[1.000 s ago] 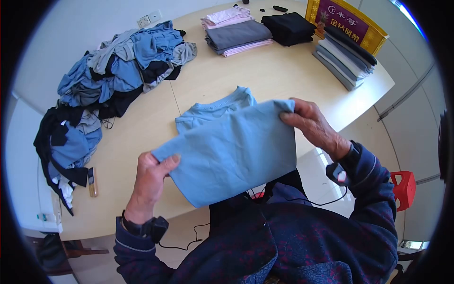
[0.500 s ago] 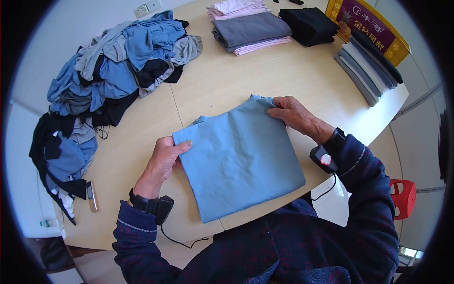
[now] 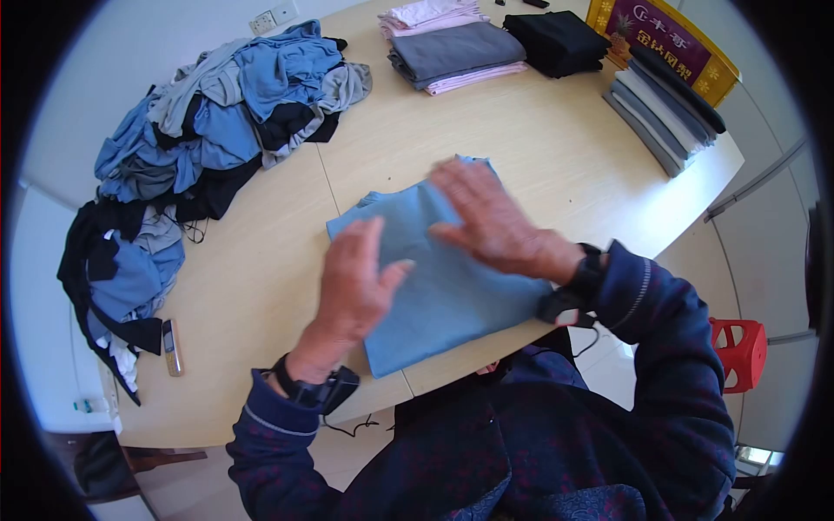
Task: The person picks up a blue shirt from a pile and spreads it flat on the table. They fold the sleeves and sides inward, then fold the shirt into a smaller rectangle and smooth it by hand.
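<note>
A folded light-blue garment (image 3: 452,295) lies on the table in front of me, its near corner at the table's front edge. Over its left side is my left hand (image 3: 354,282), fingers stretched and thumb apart, holding nothing. My right hand (image 3: 486,217) is spread above the garment's upper right part, also with nothing in it. Both palms overlap the cloth in this view and hide parts of it. Bits of the collar or sleeve edge show along the far side.
A heap of crumpled clothes (image 3: 217,122) covers the table's left side, with a mobile phone (image 3: 173,347) near it. Folded grey and pink garments (image 3: 456,52), a black folded pile (image 3: 556,43), another stack (image 3: 660,122) and a yellow-purple box (image 3: 665,43) stand at the back. A red stool (image 3: 738,354) is at right.
Both hands have let go of the garment's upper corners and opened over it. The garment now lies flatter on the table, and the right hand has moved left and inward.
</note>
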`<act>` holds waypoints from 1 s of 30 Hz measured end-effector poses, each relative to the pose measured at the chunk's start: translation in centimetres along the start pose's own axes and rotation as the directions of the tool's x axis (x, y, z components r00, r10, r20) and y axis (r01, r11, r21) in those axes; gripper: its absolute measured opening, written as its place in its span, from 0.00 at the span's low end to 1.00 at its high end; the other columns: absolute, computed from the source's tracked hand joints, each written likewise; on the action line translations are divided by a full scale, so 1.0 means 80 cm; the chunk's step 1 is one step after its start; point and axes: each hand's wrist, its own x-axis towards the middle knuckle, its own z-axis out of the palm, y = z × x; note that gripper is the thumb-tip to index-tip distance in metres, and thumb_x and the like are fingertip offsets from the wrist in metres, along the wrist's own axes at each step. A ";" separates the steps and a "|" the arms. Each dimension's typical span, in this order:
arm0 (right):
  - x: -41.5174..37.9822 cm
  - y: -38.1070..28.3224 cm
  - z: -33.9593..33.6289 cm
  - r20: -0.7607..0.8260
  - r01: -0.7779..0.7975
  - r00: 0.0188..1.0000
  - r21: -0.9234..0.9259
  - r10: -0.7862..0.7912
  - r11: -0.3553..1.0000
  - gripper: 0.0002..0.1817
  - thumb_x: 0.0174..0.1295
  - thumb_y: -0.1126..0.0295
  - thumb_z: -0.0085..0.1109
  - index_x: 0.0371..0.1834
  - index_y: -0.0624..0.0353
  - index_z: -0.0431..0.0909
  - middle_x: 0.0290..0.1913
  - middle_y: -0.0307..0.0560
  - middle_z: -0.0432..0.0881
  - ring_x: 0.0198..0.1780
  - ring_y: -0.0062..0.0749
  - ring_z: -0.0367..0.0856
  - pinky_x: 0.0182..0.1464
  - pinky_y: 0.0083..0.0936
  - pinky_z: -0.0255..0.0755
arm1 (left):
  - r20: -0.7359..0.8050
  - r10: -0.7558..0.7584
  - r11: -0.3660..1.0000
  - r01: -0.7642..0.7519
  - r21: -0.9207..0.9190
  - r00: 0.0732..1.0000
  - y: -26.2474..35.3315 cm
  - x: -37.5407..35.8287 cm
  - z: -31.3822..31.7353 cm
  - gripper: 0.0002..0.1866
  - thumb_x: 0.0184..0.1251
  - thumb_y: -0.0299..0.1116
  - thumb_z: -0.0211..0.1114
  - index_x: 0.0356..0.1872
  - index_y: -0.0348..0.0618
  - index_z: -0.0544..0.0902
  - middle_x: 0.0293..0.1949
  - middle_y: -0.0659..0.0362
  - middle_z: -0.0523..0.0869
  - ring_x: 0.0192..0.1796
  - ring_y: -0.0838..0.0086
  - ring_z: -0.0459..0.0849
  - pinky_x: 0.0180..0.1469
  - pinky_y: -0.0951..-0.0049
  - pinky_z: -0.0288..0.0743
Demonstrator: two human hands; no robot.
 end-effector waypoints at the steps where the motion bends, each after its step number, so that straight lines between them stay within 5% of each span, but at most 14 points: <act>1: 0.007 -0.020 0.015 0.057 0.026 0.998 0.015 -0.027 1.000 0.35 0.66 0.53 0.58 0.68 0.68 0.63 0.68 0.65 0.66 0.72 0.58 0.61 0.74 0.54 0.51 | 0.058 0.114 0.984 -0.121 0.128 0.992 0.007 0.003 0.010 0.43 0.59 0.51 0.71 0.68 0.31 0.64 0.65 0.41 0.73 0.70 0.47 0.68 0.72 0.45 0.57; 4: 0.009 -0.025 0.048 0.217 -0.004 0.976 0.005 0.002 1.000 0.38 0.68 0.48 0.54 0.71 0.69 0.60 0.72 0.65 0.62 0.76 0.58 0.55 0.76 0.55 0.46 | 0.172 0.057 0.971 -0.095 0.221 0.984 -0.009 0.012 0.050 0.50 0.59 0.61 0.66 0.73 0.33 0.60 0.73 0.41 0.61 0.78 0.47 0.52 0.74 0.35 0.39; 7: 0.005 -0.011 0.065 0.281 -0.001 0.959 -0.055 0.016 0.998 0.43 0.69 0.41 0.48 0.72 0.70 0.58 0.74 0.66 0.58 0.78 0.58 0.51 0.77 0.54 0.41 | 0.196 0.041 0.966 -0.089 0.244 0.980 -0.018 0.010 0.060 0.54 0.59 0.68 0.61 0.75 0.34 0.57 0.76 0.42 0.55 0.79 0.48 0.47 0.73 0.32 0.35; 16: -0.004 0.039 0.052 0.308 -0.013 0.950 -0.149 0.058 0.989 0.46 0.69 0.38 0.45 0.75 0.68 0.54 0.76 0.66 0.55 0.79 0.57 0.47 0.78 0.53 0.36 | 0.243 0.039 0.964 -0.101 0.247 0.969 -0.018 0.009 0.056 0.53 0.62 0.67 0.59 0.76 0.35 0.54 0.77 0.42 0.52 0.80 0.48 0.45 0.74 0.32 0.34; 22: -0.009 0.087 0.043 0.267 -0.158 0.943 -0.169 0.199 0.973 0.47 0.69 0.36 0.42 0.74 0.69 0.55 0.76 0.65 0.55 0.79 0.59 0.49 0.78 0.54 0.39 | 0.189 0.060 0.970 -0.102 0.222 0.980 -0.016 0.010 0.056 0.52 0.59 0.65 0.64 0.74 0.35 0.59 0.75 0.40 0.56 0.78 0.45 0.50 0.73 0.30 0.36; 30: -0.026 0.112 0.043 0.173 -0.183 0.963 -0.146 0.207 0.972 0.45 0.70 0.36 0.40 0.73 0.69 0.56 0.74 0.66 0.59 0.77 0.61 0.53 0.76 0.56 0.43 | 0.144 0.055 0.955 -0.094 0.280 0.988 -0.022 0.006 0.064 0.51 0.62 0.69 0.58 0.75 0.39 0.59 0.75 0.44 0.59 0.78 0.47 0.52 0.74 0.35 0.39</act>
